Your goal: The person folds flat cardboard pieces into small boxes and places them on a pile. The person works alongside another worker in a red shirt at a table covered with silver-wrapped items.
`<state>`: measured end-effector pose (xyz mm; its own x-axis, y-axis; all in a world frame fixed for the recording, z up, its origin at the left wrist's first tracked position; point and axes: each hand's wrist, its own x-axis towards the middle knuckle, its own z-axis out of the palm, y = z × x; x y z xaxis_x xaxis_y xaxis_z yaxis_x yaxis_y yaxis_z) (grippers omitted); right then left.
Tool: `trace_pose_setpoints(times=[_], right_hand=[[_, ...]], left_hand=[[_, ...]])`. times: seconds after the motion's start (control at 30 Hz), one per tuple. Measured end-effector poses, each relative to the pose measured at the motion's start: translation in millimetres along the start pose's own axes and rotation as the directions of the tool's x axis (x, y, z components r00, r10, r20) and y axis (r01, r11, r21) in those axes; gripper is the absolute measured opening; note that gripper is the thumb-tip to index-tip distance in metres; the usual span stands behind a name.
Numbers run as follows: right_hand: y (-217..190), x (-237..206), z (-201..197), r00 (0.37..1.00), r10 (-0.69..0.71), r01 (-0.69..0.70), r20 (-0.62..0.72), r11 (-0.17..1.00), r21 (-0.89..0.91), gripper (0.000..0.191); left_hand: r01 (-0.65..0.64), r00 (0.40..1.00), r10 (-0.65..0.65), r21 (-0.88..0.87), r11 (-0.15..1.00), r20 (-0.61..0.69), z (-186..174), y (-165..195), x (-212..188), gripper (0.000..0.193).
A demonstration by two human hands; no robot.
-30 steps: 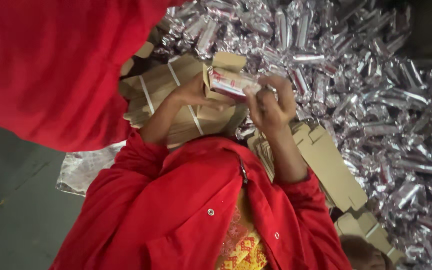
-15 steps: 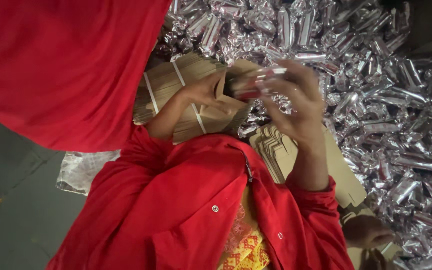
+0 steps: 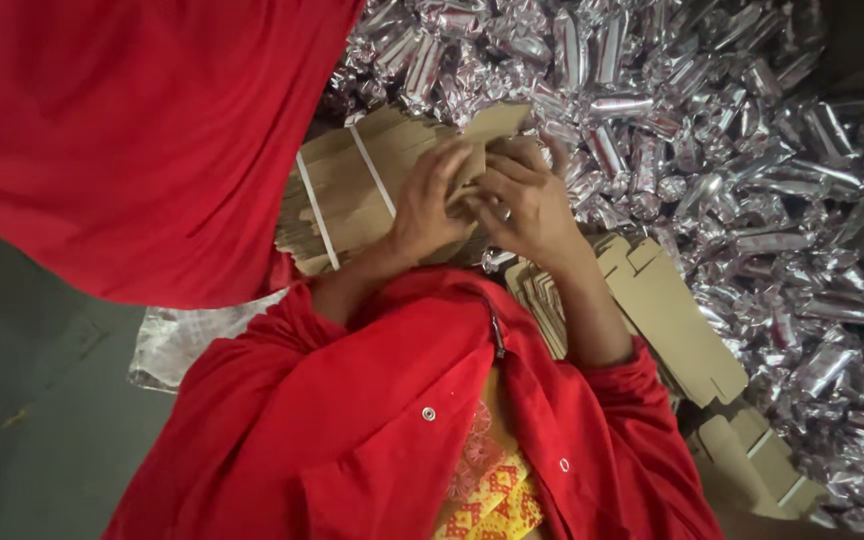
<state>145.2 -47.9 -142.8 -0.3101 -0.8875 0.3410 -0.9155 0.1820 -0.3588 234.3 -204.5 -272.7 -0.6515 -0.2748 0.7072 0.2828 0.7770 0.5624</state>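
Lowered since earlier onto small cardboard box point(image 3: 482, 150): left hand point(image 3: 432, 205), right hand point(image 3: 527, 205), both clasping it; flap-closing underway, firm tuck next.

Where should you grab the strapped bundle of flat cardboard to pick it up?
Probably by its long edges, one hand each side, coming from above. The strapped bundle of flat cardboard lies flat, and its two white straps keep the sheets together, so the stack should lift as one. Right now the left hand and right hand rest together on its right end, beside the silver wrapped packets.
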Motion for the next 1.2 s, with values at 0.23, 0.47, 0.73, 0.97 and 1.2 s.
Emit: trace_pose_setpoints(times=[0.23,0.47,0.73,0.97,1.2], right_hand=[[23.8,-19.3,20.0,0.773,0.506,0.058,-0.383,0.544,0.837,0.036],[88.7,-19.9,68.2,0.969,0.148,-0.153,0.2,-0.282,0.947,0.052],[95.8,-22.7,95.8,0.873,0.259,-0.375,0.414,-0.189,0.908,0.041],[72.9,-26.3,98.2,0.842,0.372,-0.309,0.391,-0.262,0.914,0.046],[23.7,-15.9,72.1,0.846,0.444,-0.137,-0.294,0.714,0.687,0.043]], left_hand=[[0.193,0.97,-0.193,0.009,0.981,0.149,12.9,-6.4,3.7,0.079],[-0.045,0.922,0.113,-0.187,0.981,0.369,-3.7,-27.1,33.1,0.074],[-0.163,0.973,0.201,0.282,0.945,-0.11,6.0,5.5,11.8,0.103],[-0.043,0.991,-0.01,0.389,0.92,0.134,-9.5,28.2,29.1,0.098],[-0.034,0.976,-0.02,0.244,0.969,0.216,-5.3,30.1,26.5,0.089]])
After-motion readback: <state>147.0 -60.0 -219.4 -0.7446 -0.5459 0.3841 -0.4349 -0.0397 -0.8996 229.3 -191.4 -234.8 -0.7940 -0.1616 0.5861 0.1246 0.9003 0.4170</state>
